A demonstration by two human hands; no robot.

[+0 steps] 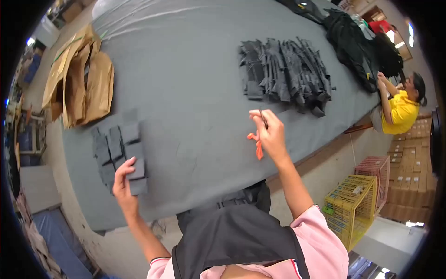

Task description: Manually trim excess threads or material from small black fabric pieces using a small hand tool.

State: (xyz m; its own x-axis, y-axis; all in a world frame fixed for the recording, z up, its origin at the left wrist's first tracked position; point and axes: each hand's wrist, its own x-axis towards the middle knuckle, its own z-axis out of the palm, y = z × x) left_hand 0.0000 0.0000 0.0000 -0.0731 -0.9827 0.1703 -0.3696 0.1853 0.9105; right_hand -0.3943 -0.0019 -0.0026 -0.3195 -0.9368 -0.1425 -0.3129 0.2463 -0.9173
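My left hand (123,183) is at the left of the table, its fingers curled over the edge of a dark grey fabric piece (136,173). That piece lies in a group of flat grey fabric pieces (103,148) set in rows. Over the table's right half, my right hand (272,135) grips a pair of small scissors (258,148) with orange handles, the handles hanging below the palm and the dark blades at the fingertips. Beyond the right hand is a large pile of dark grey fabric strips (284,69), with loose threads on it.
A grey cloth covers the big table (186,88). An open brown paper bag (100,88) stands at its left edge. At the far right, a person in a yellow shirt (403,111) handles black garments (355,44). Yellow (349,204) and pink crates stand on the floor by stacked cartons (411,186).
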